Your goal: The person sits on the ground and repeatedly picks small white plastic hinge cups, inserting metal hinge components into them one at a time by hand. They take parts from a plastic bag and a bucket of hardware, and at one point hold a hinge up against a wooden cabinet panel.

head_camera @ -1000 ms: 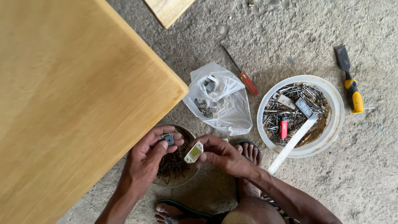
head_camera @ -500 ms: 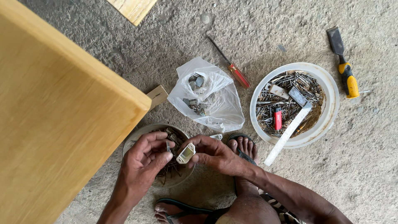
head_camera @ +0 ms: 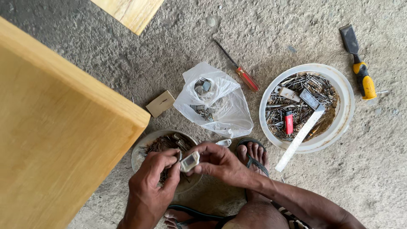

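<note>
Both hands meet over a small bowl of nails [head_camera: 163,146]. Right hand [head_camera: 220,163] pinches a small pale metal fitting [head_camera: 189,161] between thumb and fingertips; left hand [head_camera: 154,182] is curled closed beside it, its fingertips touching the fitting's near end, so the piece is held from 2 sides, just above the bowl's rim. Compared with 1 second ago, when the left hand held a small dark piece apart from the fitting, the 2 hands have closed together on the fitting, and the view has drifted so that the large wooden panel [head_camera: 55,140] fills less of the left. Judged from this, the fitting is now being worked on or examined in hand rather than picked out. Beside the wrists lies a sandalled foot [head_camera: 253,154]. Farther out: a clear plastic bag of hardware [head_camera: 214,101], a small wooden offcut [head_camera: 160,103], a red-handled screwdriver [head_camera: 238,67], a white tub of nails and metal parts [head_camera: 306,108] with a white strip leaning out of it, and a yellow-handled chisel [head_camera: 358,63], all on the concrete floor [head_camera: 254,25].
</note>
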`<state>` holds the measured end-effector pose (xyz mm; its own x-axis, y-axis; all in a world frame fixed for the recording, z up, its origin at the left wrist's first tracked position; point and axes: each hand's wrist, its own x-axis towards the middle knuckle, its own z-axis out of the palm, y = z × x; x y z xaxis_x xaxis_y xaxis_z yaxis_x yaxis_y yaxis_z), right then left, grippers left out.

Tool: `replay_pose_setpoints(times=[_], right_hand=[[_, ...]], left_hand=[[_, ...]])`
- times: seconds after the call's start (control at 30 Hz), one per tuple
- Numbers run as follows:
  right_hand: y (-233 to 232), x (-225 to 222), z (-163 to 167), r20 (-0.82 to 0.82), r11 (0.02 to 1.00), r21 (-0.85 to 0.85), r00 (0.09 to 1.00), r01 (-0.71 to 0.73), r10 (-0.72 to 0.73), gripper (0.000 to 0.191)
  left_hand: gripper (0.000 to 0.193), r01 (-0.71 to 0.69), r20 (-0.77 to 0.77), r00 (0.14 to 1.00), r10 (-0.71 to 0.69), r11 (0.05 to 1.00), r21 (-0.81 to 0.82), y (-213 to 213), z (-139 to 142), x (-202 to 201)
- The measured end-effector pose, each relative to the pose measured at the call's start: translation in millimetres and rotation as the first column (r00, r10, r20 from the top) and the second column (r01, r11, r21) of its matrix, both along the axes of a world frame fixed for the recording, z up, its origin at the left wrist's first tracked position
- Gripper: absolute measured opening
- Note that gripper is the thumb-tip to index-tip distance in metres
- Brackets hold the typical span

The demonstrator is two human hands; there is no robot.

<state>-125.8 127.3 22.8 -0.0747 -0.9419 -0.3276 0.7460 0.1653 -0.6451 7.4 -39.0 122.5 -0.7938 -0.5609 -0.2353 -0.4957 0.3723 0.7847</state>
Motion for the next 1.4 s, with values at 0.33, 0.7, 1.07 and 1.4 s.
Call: replay_pose_setpoints(times=[0.33, 0.7, 1.07, 1.4], right_hand=[[-17, -16, -5, 0.111, 0.987, 0.020, 0.982, -0.157, 0.154, 0.036], [-33, -78, -40, 0.035, 0.998, 0.058, 0.999, 0.035, -0.037, 0.038], [-26, -52, -29, 0.039, 0.992, -0.024, 0.992, 0.121, -0.120, 0.038], [-20, -14, -1, -0.067, 0.994, -0.057, 0.993, 0.094, -0.098, 0.032]], left_hand=[[0.017, -0.039, 0.083, 0.996, 0.033, 0.997, 0.068, -22, -40, -3], [0.021, 0.052, -0.009, 0.999, -0.053, 0.993, -0.104, -28, -60, -62], [0.034, 0.350, -0.102, 0.896, -0.431, 0.830, -0.434, -21, -23, -45], [0.028, 0.344, -0.101, 0.869, -0.484, 0.740, -0.578, -15, 6, -8]])
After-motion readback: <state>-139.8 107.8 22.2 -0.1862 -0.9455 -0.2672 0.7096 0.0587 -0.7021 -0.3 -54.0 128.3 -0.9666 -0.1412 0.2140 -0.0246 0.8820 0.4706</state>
